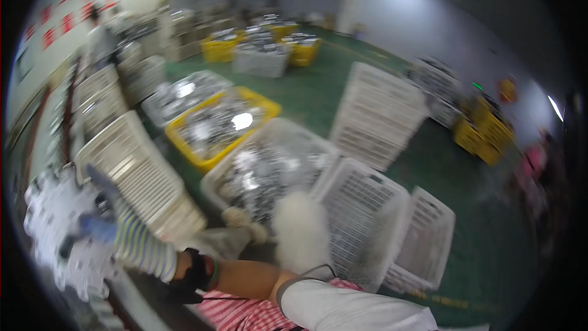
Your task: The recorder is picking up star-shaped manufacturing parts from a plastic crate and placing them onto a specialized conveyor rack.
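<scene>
My right hand (pixel 104 224) is at the left, in a blue-fingered glove with a green, blue and white striped cuff (pixel 144 245). Its fingers close on a light-grey flat piece with a notched edge (pixel 52 214); motion blurs the grip. A dark band wraps my wrist, and a white sleeve (pixel 355 303) covers the upper arm. Below the arm shows a red-and-white checked cloth (pixel 245 312). Close beyond the forearm stands a white crate of shiny silver parts (pixel 211 178), with a fuzzy white rounded thing (pixel 300 230) in front. My left hand is out of view.
A yellow crate of silver parts (pixel 269 109) and an upright stack of white crates (pixel 376 116) stand beyond. White slatted crates (pixel 135 171) lean beside the hand. Other crates (pixel 364 220) stand at right. A person (pixel 101 43) is far left, another blurred figure (pixel 536 171) far right.
</scene>
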A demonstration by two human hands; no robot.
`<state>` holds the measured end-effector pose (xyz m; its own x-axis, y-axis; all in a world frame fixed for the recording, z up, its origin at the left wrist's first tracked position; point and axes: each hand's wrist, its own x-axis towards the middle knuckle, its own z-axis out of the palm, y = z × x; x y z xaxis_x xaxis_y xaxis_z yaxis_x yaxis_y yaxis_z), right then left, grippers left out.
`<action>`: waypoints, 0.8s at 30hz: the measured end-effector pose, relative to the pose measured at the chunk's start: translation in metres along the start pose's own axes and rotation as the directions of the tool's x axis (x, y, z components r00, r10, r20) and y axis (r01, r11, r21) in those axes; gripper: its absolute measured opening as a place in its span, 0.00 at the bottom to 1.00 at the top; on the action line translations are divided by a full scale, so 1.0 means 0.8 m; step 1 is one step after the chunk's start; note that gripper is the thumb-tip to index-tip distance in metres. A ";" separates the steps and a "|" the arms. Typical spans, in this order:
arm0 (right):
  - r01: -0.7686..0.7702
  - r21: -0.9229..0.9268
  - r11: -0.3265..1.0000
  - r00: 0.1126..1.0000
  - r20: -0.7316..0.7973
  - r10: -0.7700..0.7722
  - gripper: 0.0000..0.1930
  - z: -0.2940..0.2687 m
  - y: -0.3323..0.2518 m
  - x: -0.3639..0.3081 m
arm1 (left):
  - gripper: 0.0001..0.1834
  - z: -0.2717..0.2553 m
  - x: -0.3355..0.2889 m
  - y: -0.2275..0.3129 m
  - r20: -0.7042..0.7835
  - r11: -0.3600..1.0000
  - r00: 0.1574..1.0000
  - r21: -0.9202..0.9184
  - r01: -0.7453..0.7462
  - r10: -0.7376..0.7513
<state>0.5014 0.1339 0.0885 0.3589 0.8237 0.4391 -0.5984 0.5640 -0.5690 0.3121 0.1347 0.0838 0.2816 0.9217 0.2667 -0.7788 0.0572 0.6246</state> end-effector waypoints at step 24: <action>-0.458 -0.633 -0.624 0.827 -0.561 -0.037 0.18 -0.609 -0.236 -0.107 | 0.20 -0.004 0.011 -0.119 0.063 0.660 0.988 0.750 0.044 -0.138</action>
<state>0.9326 -0.0149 -0.1800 0.7209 0.6930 -0.0063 0.6628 -0.6920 -0.2861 0.3872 0.1386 0.0242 0.4212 0.8789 0.2236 -0.0812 -0.2090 0.9745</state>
